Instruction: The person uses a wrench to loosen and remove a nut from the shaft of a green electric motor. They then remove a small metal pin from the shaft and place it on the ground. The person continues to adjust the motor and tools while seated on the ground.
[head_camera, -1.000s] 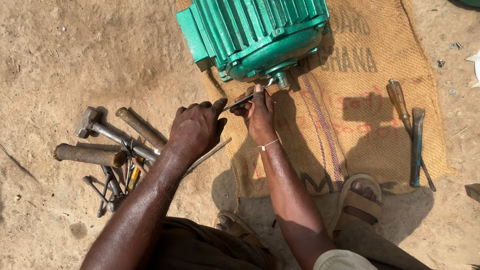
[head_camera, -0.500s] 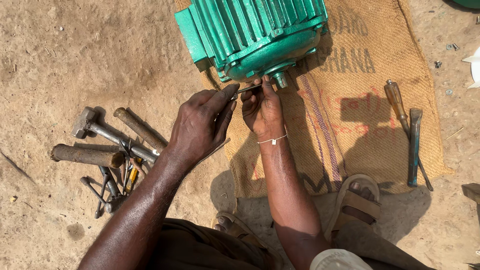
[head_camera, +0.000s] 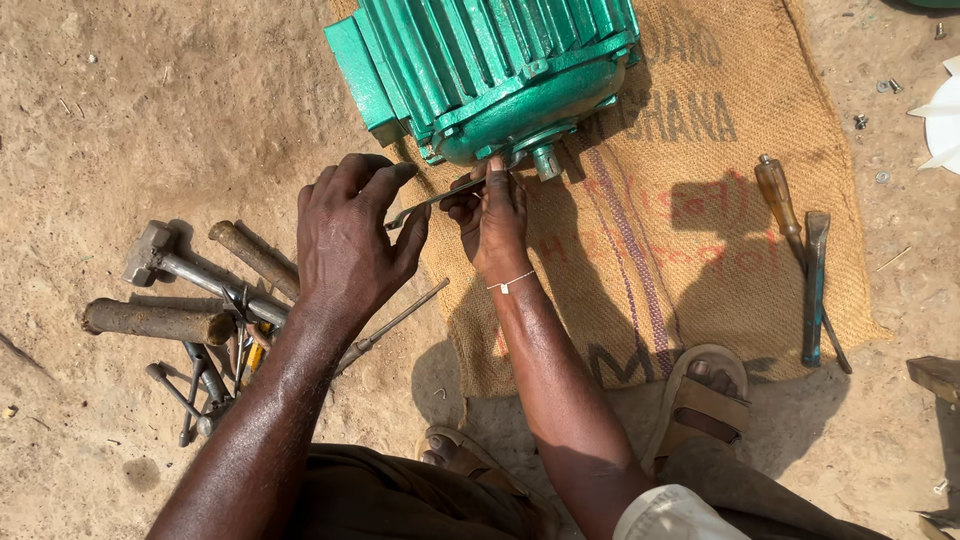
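Both hands pinch a thin metal tool (head_camera: 430, 199): the left hand (head_camera: 350, 240) grips its near end, the right hand (head_camera: 490, 215) presses its tip against the green motor (head_camera: 480, 70) (just above the fingers). Hammers (head_camera: 180, 280) lie left of the left hand.

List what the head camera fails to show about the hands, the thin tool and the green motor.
- Thin metal tool: its end at the green motor is hidden behind the right hand.
- Right hand: whether it grips the tool or only steadies it is unclear; its fingers overlap.
- Green motor: its top is cut off by the upper edge.
- Left hand: its palm faces away.
- Pile of tools: small pieces overlap.
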